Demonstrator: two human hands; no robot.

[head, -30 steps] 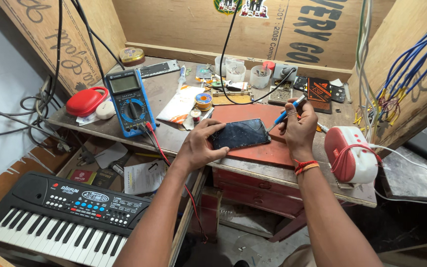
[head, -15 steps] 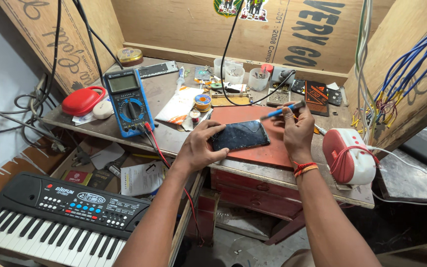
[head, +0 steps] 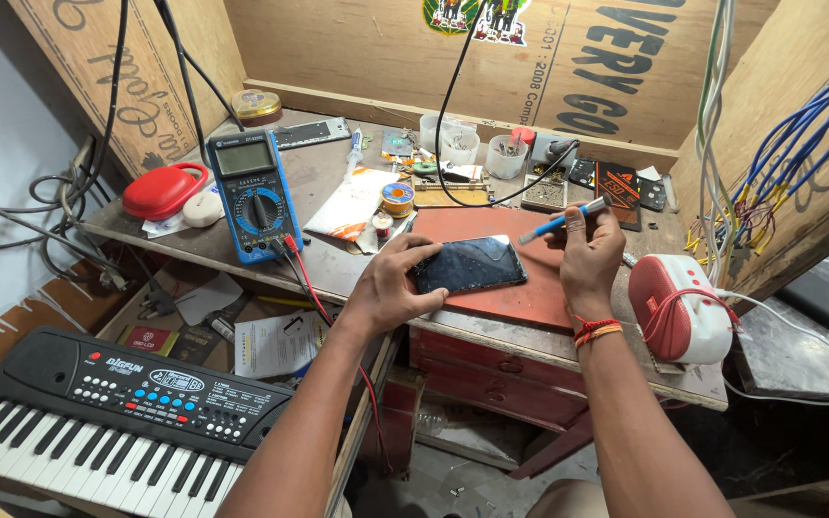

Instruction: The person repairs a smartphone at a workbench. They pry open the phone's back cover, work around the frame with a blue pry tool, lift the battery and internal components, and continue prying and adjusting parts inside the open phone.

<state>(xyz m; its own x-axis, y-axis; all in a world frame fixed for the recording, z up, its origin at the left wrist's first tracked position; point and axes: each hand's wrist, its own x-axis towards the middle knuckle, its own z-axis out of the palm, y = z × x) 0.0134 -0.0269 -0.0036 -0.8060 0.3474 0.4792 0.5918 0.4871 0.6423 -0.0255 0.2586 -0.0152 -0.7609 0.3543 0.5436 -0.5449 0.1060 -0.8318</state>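
Phone point(head: 469, 266), dark screen up, on red mat point(head: 520, 288) of cluttered wooden surface point(head: 319, 182); left hand point(head: 395, 288) grip pinching its edge, right hand point(head: 587, 254) grip closed around blue tool point(head: 560, 222); multimeter point(head: 253, 195) left, plywood walls point(head: 357, 48) around

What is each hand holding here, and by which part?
Left hand grips the dark phone by its left end; right hand holds a blue-handled tool near its rear end.

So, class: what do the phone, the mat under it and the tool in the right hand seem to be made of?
Phone: glossy dark glass face, since it reflects light.
Mat: matte reddish-brown, probably rubber or silicone; flat and dull.
Tool in the right hand: blue handle, likely plastic, with a greyish, perhaps metal, tip.
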